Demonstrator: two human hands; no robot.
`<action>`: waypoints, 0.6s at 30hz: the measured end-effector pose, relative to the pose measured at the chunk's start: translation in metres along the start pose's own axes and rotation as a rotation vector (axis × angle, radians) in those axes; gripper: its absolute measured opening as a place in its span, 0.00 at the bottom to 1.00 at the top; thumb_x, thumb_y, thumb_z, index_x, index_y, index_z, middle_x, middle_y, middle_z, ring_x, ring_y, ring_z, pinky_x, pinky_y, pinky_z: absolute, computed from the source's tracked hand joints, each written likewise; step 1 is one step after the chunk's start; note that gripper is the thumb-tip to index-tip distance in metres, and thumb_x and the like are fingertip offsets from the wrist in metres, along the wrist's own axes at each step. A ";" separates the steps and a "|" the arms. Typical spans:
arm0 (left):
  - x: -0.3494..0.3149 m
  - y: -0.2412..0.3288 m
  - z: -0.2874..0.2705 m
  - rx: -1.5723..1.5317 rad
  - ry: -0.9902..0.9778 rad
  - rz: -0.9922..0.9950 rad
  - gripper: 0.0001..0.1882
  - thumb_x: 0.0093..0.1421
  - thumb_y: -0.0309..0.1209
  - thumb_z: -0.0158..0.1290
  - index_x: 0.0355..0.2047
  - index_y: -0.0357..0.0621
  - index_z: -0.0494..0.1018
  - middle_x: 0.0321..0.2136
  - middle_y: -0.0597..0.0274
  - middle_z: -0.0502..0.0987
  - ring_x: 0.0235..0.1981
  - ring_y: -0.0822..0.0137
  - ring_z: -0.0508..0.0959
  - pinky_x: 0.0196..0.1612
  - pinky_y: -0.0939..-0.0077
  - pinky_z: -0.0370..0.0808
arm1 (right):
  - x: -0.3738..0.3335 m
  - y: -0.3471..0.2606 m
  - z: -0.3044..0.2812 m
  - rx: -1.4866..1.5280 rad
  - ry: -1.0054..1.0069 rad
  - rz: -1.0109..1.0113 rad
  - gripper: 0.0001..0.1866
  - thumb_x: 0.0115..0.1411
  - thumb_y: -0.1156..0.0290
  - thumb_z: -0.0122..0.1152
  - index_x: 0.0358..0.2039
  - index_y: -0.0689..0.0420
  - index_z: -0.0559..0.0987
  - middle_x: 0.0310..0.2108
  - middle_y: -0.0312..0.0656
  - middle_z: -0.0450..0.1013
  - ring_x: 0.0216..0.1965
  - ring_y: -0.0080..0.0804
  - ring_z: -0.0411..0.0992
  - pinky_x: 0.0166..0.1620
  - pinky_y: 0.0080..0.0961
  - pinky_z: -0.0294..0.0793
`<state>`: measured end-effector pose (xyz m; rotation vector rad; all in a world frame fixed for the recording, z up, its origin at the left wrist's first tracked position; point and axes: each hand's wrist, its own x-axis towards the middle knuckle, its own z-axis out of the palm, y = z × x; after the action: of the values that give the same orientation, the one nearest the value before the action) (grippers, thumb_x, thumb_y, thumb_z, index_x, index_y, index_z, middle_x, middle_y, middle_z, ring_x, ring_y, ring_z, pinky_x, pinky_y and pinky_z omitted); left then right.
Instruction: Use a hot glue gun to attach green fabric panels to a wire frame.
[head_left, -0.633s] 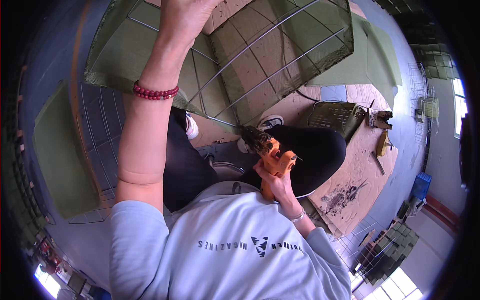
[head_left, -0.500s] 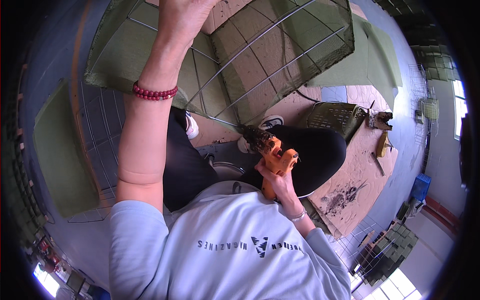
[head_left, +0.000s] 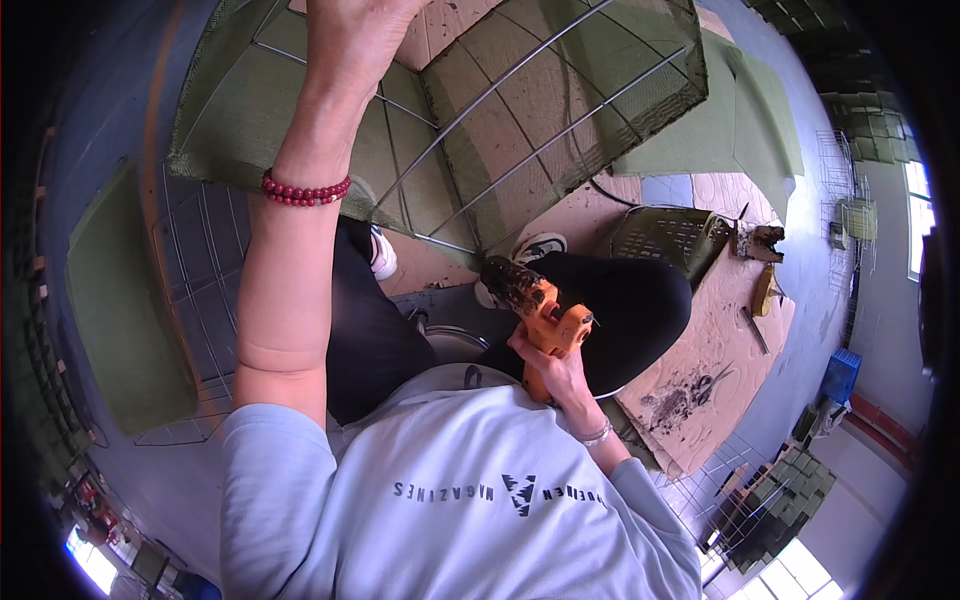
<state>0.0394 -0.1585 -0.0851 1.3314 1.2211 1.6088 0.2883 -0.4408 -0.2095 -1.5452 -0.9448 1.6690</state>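
Note:
My left hand reaches up over a wire frame with green mesh fabric; its fingers are cut off by the upper edge of the picture, so their grip is hidden. Red beads circle that wrist. My right hand is closed around the handle of an orange gun-shaped tool in front of my lap. Its dark, crusted nose points up and left, close to the frame's near corner. Whether nose and wire touch, I cannot tell.
Cardboard sheets with dark smears and a few small tools lie at right, beside a green perforated basket. At left are a green mesh panel and bare wire grids. Stacks of green panels stand farther off.
My left hand and forearm have shifted very slightly left. The orange tool in my right hand has moved a touch left; the frame barely moves.

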 end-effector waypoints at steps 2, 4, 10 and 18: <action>-0.002 0.000 0.001 0.006 -0.010 0.006 0.07 0.52 0.24 0.63 0.24 0.37 0.75 0.19 0.68 0.75 0.19 0.81 0.69 0.22 0.89 0.64 | -0.001 0.002 0.001 -0.031 0.026 0.003 0.12 0.51 0.77 0.65 0.37 0.60 0.74 0.34 0.33 0.72 0.35 0.21 0.71 0.40 0.19 0.71; -0.004 -0.001 0.002 0.015 -0.020 0.012 0.07 0.52 0.24 0.63 0.24 0.37 0.75 0.19 0.68 0.75 0.19 0.81 0.69 0.22 0.89 0.64 | 0.000 0.001 0.002 -0.002 0.023 0.000 0.12 0.51 0.77 0.65 0.37 0.60 0.74 0.33 0.33 0.72 0.35 0.21 0.71 0.40 0.19 0.71; -0.003 0.003 0.004 0.001 -0.029 0.005 0.07 0.52 0.24 0.63 0.23 0.37 0.75 0.19 0.69 0.75 0.19 0.82 0.69 0.22 0.89 0.63 | 0.001 -0.003 0.006 0.017 -0.007 -0.009 0.12 0.51 0.77 0.64 0.37 0.60 0.74 0.33 0.34 0.72 0.35 0.21 0.71 0.40 0.20 0.71; -0.003 0.000 0.007 -0.019 -0.045 0.010 0.08 0.52 0.25 0.63 0.23 0.37 0.75 0.18 0.70 0.74 0.18 0.82 0.67 0.21 0.89 0.61 | 0.002 -0.006 0.008 0.035 -0.009 -0.007 0.13 0.51 0.78 0.64 0.37 0.60 0.74 0.33 0.34 0.72 0.35 0.21 0.71 0.40 0.20 0.71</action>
<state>0.0468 -0.1602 -0.0857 1.3570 1.1712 1.5854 0.2799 -0.4368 -0.2046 -1.5105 -0.9196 1.6801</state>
